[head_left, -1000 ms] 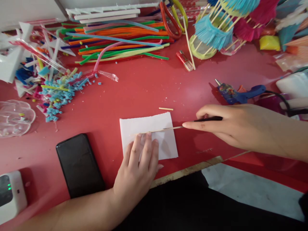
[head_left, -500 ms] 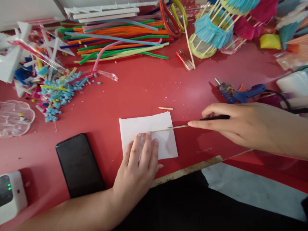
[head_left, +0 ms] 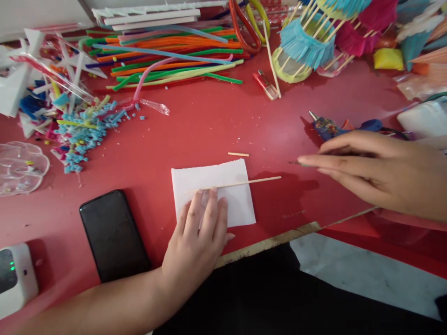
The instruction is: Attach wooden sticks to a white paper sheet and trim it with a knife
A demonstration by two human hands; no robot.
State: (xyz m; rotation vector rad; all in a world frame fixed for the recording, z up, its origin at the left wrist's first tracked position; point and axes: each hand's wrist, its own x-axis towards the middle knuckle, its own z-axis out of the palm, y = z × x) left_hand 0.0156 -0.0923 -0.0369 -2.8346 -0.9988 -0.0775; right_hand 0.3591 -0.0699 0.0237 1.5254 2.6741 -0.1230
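A folded piece of white paper (head_left: 213,173) lies on the red table. Across it runs a thin wooden stick (head_left: 263,180), its right end sticking out past the paper's edge. My left hand (head_left: 199,228) rests flat on the paper, fingertips pressing on the stick's left part, which they partly hide. To the right, my right hand (head_left: 363,170) is raised above the table, away from the stick. Its fingers close around a slim tool with a thin metal tip (head_left: 293,162); most of the tool is hidden. Just above the paper lies a short piece of stick (head_left: 238,154).
A glue gun (head_left: 326,128) lies beyond my right hand. At left is a black phone (head_left: 113,237). Colourful pipe cleaners (head_left: 167,58), blue clippings (head_left: 82,135), red-handled scissors (head_left: 244,28), a small red bottle (head_left: 265,85) and fringed blue decorations (head_left: 307,44) line the back.
My right hand has moved right and up, taking the tool's tip off the stick and baring the stick's right end. My left hand stays on the paper.
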